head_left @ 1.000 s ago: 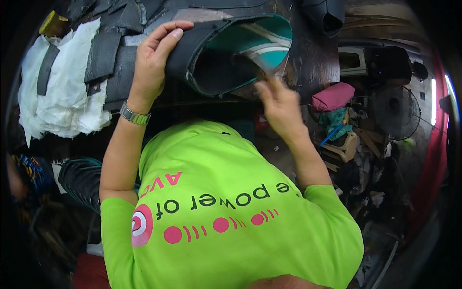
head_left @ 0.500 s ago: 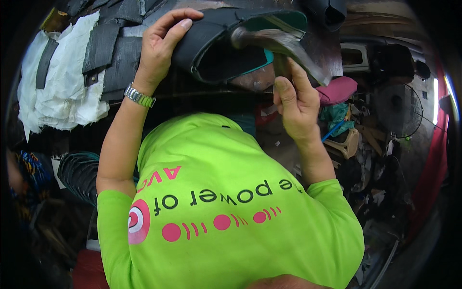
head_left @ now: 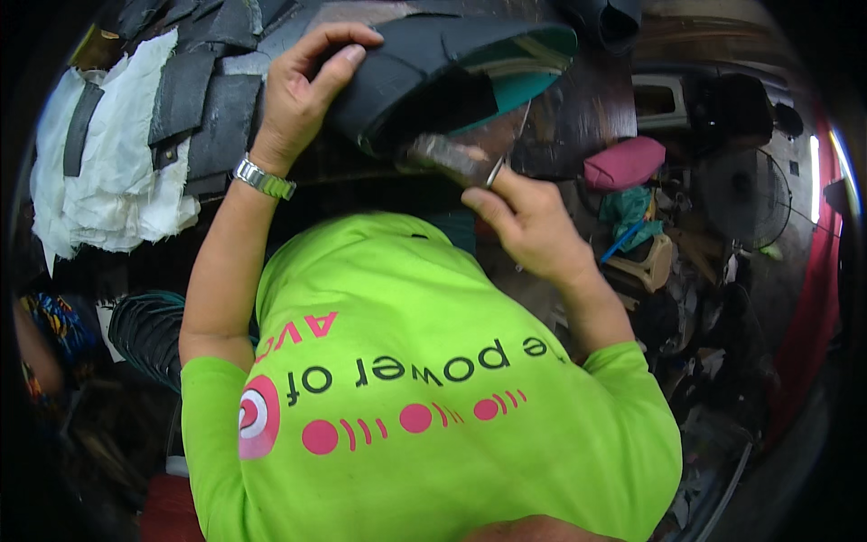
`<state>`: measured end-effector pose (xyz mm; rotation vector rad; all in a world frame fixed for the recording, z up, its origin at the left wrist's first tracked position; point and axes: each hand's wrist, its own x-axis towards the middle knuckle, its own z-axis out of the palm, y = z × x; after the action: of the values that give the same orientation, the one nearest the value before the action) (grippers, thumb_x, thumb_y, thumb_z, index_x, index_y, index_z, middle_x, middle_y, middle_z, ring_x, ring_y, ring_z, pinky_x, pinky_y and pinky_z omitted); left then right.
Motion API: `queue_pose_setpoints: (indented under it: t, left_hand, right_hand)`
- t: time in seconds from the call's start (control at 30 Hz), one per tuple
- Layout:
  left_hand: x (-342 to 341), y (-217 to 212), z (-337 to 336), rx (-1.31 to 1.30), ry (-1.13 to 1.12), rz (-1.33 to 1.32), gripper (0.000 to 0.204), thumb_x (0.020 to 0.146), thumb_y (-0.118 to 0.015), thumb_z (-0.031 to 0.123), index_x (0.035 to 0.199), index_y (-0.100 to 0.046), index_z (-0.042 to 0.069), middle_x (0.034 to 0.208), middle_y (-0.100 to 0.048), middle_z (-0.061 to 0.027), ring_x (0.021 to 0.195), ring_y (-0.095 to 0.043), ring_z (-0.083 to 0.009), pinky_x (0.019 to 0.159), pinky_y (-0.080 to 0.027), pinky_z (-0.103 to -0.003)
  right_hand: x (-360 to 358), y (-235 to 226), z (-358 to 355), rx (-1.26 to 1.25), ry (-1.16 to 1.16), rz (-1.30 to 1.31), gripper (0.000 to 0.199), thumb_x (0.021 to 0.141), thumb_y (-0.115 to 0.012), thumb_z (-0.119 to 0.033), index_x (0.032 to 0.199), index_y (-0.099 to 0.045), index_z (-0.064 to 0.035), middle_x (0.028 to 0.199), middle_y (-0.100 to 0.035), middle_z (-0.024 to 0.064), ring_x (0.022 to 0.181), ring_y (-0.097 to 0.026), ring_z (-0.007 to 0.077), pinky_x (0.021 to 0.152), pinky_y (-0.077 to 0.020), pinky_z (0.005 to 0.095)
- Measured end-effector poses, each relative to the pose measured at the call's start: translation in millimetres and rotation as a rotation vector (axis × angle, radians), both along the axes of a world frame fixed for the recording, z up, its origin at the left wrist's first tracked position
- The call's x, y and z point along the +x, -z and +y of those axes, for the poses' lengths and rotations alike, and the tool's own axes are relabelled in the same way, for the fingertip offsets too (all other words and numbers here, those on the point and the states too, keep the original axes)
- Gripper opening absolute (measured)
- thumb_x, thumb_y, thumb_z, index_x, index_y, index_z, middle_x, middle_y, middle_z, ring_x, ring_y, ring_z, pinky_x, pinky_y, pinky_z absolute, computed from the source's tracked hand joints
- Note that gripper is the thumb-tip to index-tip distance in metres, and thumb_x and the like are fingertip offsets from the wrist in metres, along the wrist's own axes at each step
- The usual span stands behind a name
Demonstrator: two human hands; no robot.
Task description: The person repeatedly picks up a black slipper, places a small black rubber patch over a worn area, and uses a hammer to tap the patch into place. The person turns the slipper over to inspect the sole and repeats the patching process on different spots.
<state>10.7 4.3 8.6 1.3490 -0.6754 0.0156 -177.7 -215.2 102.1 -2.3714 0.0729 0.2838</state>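
Note:
On the bench in front of me lies a black, curved, leather-like piece with a green lining [head_left: 406,68], its open side facing right and toward me. My left hand [head_left: 307,90] grips its left edge between thumb and fingers. A hammer [head_left: 442,154] is closed in my right hand [head_left: 533,226]. Its head, slightly blurred, is at the near lower edge of the black piece; whether they touch I cannot tell.
Dark strips [head_left: 221,117] and ragged white sheets [head_left: 113,172] cover the bench's left side. Another black rounded piece [head_left: 610,23] sits at the far right. Beyond the bench's right edge are a pink item [head_left: 623,164], a teal bag [head_left: 628,221] and a fan [head_left: 745,194].
My right hand has brought the hammer down and left, from above the piece's opening to its near edge. The left hand keeps its hold; the piece has tilted slightly.

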Motion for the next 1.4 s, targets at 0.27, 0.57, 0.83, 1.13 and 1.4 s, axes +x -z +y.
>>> queue_pose_setpoints:
  t: [0.27, 0.57, 0.83, 1.13, 1.4]
  left_hand:
    - [1, -1, -2, -0.019, -0.013, 0.056, 0.021, 0.098, -0.063, 0.016, 0.111, -0.073, 0.003, 0.108, -0.073, -0.0049, 0.102, -0.065, -0.0114, 0.093, -0.049, -0.025]
    - [5, -6, -4, 0.043, -0.004, 0.184, 0.023, 0.099, -0.061, 0.016, 0.114, -0.074, 0.004, 0.108, -0.073, -0.0046, 0.102, -0.065, -0.0111, 0.092, -0.049, -0.023]
    - [2, -11, -5, 0.078, -0.041, 0.228, 0.023, 0.099, -0.061, 0.014, 0.115, -0.073, 0.001, 0.107, -0.071, -0.0037, 0.098, -0.062, -0.0084, 0.090, -0.047, -0.022]
    - [13, -18, -3, -0.103, 0.095, 0.556, 0.026, 0.100, -0.058, 0.010, 0.120, -0.069, -0.002, 0.113, -0.070, -0.0075, 0.099, -0.065, -0.0107, 0.089, -0.051, -0.022]
    - [-29, -93, 23, 0.048, -0.161, -0.030, 0.021, 0.093, -0.063, 0.003, 0.113, -0.069, -0.001, 0.110, -0.071, -0.0093, 0.091, -0.069, -0.0147, 0.078, -0.056, -0.026]
  right_hand:
    - [4, 1, 4, 0.296, -0.023, -0.350, 0.042, 0.097, -0.065, -0.016, 0.136, -0.056, -0.0049, 0.109, -0.070, 0.0177, 0.086, -0.070, 0.0187, 0.074, -0.0544, 0.0318]
    - [16, 4, 3, 0.233, 0.119, -0.435, 0.035, 0.095, -0.064, -0.010, 0.130, -0.060, -0.0080, 0.086, -0.067, 0.0218, 0.071, -0.066, 0.0318, 0.066, -0.0509, 0.0367]
    - [27, 4, -18, 0.058, 0.215, -0.338, 0.040, 0.098, -0.061, -0.020, 0.137, -0.056, -0.0111, 0.089, -0.068, 0.0261, 0.082, -0.066, 0.0455, 0.074, -0.0535, 0.0415]
    - [50, 37, -74, -0.173, 0.306, -0.349, 0.039, 0.097, -0.060, -0.033, 0.133, -0.059, -0.0184, 0.100, -0.071, 0.0220, 0.096, -0.065, 0.0456, 0.085, -0.0526, 0.0502]
    - [46, 32, -91, -0.622, 0.511, -0.424, 0.043, 0.099, -0.061, -0.033, 0.133, -0.062, -0.0064, 0.116, -0.068, 0.0164, 0.104, -0.066, 0.0274, 0.090, -0.0511, 0.0373]
